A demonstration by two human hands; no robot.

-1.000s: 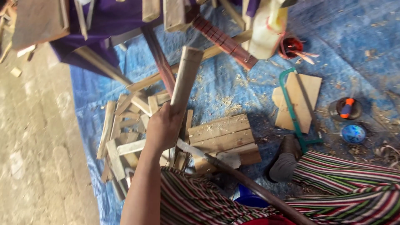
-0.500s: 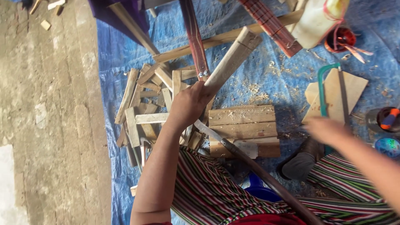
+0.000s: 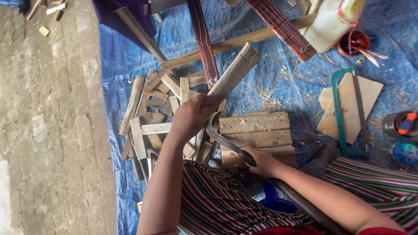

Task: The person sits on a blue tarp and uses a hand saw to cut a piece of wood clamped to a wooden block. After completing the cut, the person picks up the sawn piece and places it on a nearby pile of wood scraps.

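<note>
Wooden slat (image 3: 233,74) gripped by left hand (image 3: 191,115); right hand (image 3: 261,161) clasps curved blade (image 3: 222,139) above scrap pile (image 3: 152,113).

Right hand (image 3: 261,162) now on curved blade (image 3: 226,141)

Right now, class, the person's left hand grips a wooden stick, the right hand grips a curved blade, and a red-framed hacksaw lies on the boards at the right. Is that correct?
Not quite. In the head view the hacksaw has a green frame, not red. The rest stands: the left hand grips the wooden stick, and the right hand grips the curved blade.
</note>
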